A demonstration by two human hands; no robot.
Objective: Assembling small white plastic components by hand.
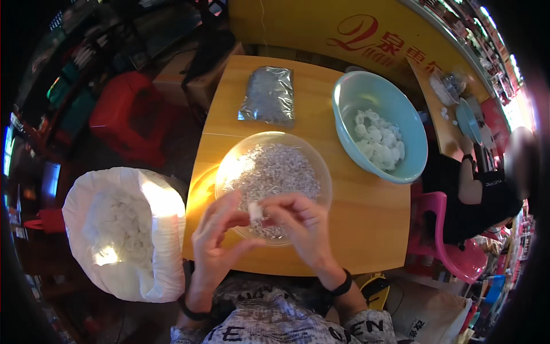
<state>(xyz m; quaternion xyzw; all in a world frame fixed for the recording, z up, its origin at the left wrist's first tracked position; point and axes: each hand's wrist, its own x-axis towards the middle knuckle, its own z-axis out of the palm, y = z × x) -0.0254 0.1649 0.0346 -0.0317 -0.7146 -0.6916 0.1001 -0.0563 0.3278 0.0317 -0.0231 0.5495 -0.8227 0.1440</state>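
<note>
My left hand point(215, 238) and my right hand point(303, 226) meet over the near rim of a clear bowl point(321, 166) filled with several small grey-white bits. Both pinch one small white piece point(255, 211) between their fingertips. Farther right on the wooden table point(366, 218) a light blue bowl point(409, 132) holds several white pieces. A clear plastic bag of grey bits point(268, 94) lies at the table's far side.
A large white sack point(166, 229), open and full of white pieces, stands on the floor at my left. A red stool point(129, 114) sits beyond it. A person in black sits on a pink chair point(441, 246) at the right.
</note>
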